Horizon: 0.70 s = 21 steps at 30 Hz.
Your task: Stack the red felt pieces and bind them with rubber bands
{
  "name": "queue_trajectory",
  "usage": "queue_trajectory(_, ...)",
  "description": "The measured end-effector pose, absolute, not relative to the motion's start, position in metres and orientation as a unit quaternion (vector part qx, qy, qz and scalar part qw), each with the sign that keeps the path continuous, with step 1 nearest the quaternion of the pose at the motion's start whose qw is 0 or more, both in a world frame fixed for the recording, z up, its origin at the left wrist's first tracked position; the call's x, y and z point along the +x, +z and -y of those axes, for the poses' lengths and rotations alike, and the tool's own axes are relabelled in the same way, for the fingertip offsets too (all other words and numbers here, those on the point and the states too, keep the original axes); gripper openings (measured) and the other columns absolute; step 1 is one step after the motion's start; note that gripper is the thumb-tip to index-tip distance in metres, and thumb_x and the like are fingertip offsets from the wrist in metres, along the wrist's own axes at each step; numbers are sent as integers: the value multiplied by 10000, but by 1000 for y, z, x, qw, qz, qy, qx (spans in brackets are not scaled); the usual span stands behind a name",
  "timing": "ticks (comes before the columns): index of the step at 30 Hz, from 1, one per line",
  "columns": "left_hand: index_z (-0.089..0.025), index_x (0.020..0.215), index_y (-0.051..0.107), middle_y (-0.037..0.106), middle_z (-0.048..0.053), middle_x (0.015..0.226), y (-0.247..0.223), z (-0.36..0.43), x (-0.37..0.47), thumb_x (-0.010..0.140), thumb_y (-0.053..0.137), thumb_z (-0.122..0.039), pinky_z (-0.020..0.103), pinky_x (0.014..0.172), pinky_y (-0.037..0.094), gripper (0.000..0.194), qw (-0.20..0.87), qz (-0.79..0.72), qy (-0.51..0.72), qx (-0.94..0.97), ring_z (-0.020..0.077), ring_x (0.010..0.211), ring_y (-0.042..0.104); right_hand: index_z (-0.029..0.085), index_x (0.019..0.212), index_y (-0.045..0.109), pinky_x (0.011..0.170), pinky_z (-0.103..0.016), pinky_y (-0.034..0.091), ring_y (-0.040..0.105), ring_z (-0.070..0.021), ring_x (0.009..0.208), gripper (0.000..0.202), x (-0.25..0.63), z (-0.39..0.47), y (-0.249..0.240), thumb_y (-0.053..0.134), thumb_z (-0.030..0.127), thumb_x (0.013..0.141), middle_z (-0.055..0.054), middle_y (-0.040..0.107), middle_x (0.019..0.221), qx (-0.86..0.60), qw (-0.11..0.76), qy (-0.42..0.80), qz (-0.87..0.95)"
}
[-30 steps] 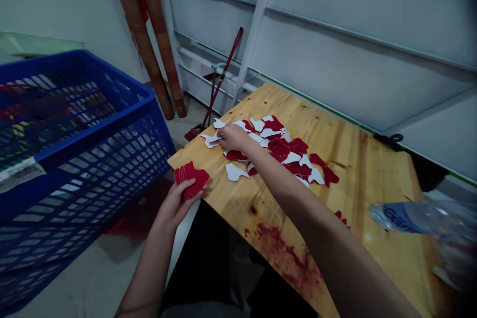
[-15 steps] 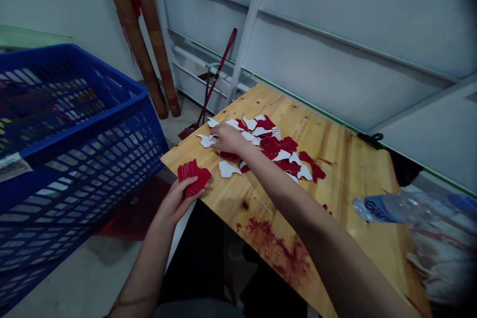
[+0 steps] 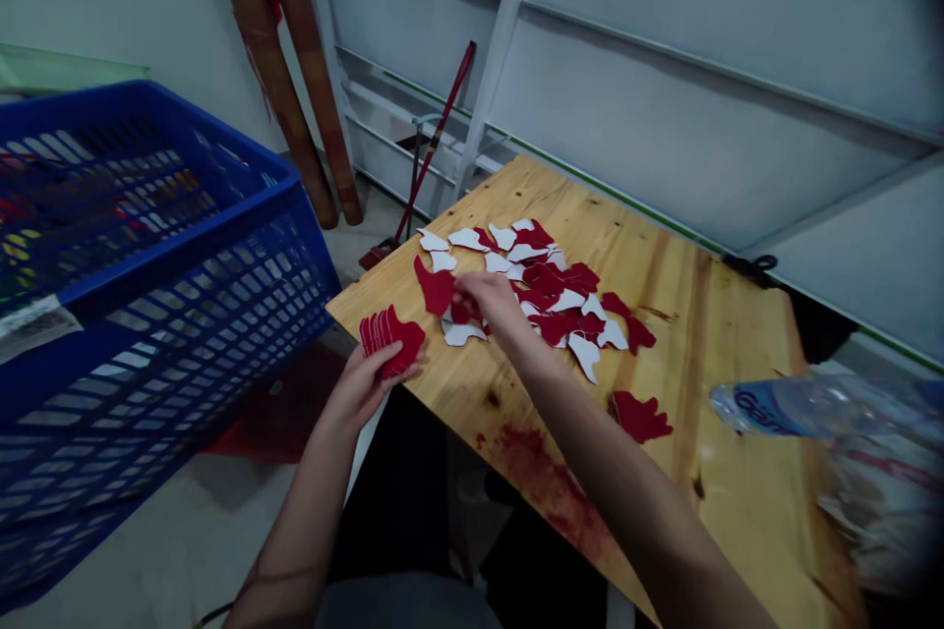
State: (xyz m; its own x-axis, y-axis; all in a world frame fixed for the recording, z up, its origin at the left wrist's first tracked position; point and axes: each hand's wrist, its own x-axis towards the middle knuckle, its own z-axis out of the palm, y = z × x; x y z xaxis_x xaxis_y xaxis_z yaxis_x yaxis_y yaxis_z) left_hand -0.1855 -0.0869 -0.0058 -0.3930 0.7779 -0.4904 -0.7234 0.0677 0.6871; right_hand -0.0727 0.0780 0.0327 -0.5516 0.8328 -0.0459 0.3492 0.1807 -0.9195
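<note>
A fanned stack of red cut pieces (image 3: 394,339), each with a wavy outline, is gripped in my left hand (image 3: 361,383) by the table's near left corner. My right hand (image 3: 483,297) pinches a single red cut piece (image 3: 434,288) above the table, a short way from the stack. Around and beyond the right hand spreads a loose scatter of similar pieces, some showing a white side (image 3: 585,354), others a red side (image 3: 546,277). A separate small pile of red pieces (image 3: 640,417) lies beside my right forearm.
The wooden table (image 3: 678,334) has a red stain (image 3: 546,472) near its front edge. A plastic bottle (image 3: 774,407) lies on its right side. At left stands a large blue crate (image 3: 221,246). Brown rolls (image 3: 310,69) and a red-handled broom (image 3: 442,128) lean behind.
My right hand has drawn back toward me from the far left of the scatter, now carrying a piece turned red side up. My left hand still holds its stack. The view has shifted slightly.
</note>
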Motion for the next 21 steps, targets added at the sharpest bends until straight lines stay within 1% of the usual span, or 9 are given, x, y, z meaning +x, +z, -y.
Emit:
queue_trajectory(3, -156, 1087, 641, 752, 86, 1010, -9, 80, -172, 698, 764, -127, 330, 745, 623, 409, 558, -456, 691, 56, 214, 853, 735, 192, 604, 619, 502, -239, 391, 499, -119, 490, 182, -54, -41, 19, 554, 322, 714, 3, 622, 564, -401, 246, 609, 638)
queue_trajectory(5, -156, 1103, 640, 746, 87, 1032, -10, 76, -162, 652, 823, -165, 333, 769, 615, 487, 560, -450, 691, 80, 222, 895, 725, 200, 601, 615, 528, -244, 420, 528, -126, 503, 161, -48, -24, 8, 564, 313, 703, 5, 620, 550, -419, 261, 609, 621)
queue_trajectory(8, -140, 1065, 640, 746, 83, 990, -9, 71, -148, 584, 875, -199, 283, 708, 613, 538, 531, -475, 695, 100, 215, 863, 721, 214, 608, 581, 550, -268, 457, 564, -149, 538, 176, -39, -13, -3, 619, 353, 709, -1, 615, 564, -436, 290, 565, 637)
queue_trajectory(10, -152, 1080, 626, 745, 78, 1000, -6, 69, -142, 573, 878, -208, 279, 663, 616, 569, 512, -498, 692, 107, 227, 872, 719, 217, 689, 603, 581, -289, 487, 584, -161, 581, 156, -31, -11, -3, 674, 355, 694, -12, 647, 650, -435, 315, 510, 672)
queue_trajectory(12, -168, 1117, 613, 744, 79, 1025, -1, 69, -138, 577, 873, -211, 292, 646, 618, 600, 511, -515, 676, 130, 250, 901, 717, 218, 847, 653, 668, -319, 530, 628, -175, 683, 188, -20, -11, 3, 693, 338, 708, -45, 699, 844, -412, 340, 470, 703)
queue_trajectory(15, -167, 1095, 637, 749, 78, 1006, 11, 72, -133, 584, 866, -210, 292, 641, 608, 561, 504, -534, 652, 187, 269, 900, 718, 241, 1049, 681, 855, -371, 540, 663, -213, 974, 280, -5, -7, 17, 661, 344, 789, -78, 690, 1136, -355, 348, 476, 725)
queue_trajectory(17, -154, 1053, 659, 753, 81, 993, 19, 73, -128, 580, 863, -191, 287, 674, 599, 517, 489, -536, 651, 223, 272, 904, 718, 264, 1079, 694, 912, -394, 528, 640, -230, 1086, 281, 2, -2, 28, 659, 357, 816, -67, 691, 1179, -342, 346, 481, 729)
queue_trajectory(18, -148, 1039, 664, 754, 84, 1000, 23, 73, -126, 581, 860, -179, 290, 707, 595, 499, 486, -531, 653, 237, 272, 916, 717, 272, 1074, 702, 915, -404, 530, 642, -235, 1088, 278, 4, 0, 33, 672, 364, 813, -62, 702, 1164, -346, 348, 476, 729)
queue_trajectory(21, -140, 1011, 664, 757, 85, 1020, 34, 74, -119, 588, 843, -142, 312, 805, 581, 460, 491, -508, 657, 262, 267, 947, 716, 262, 1018, 730, 881, -426, 549, 681, -246, 973, 284, 5, 8, 46, 737, 395, 767, -65, 736, 1073, -375, 368, 437, 730)
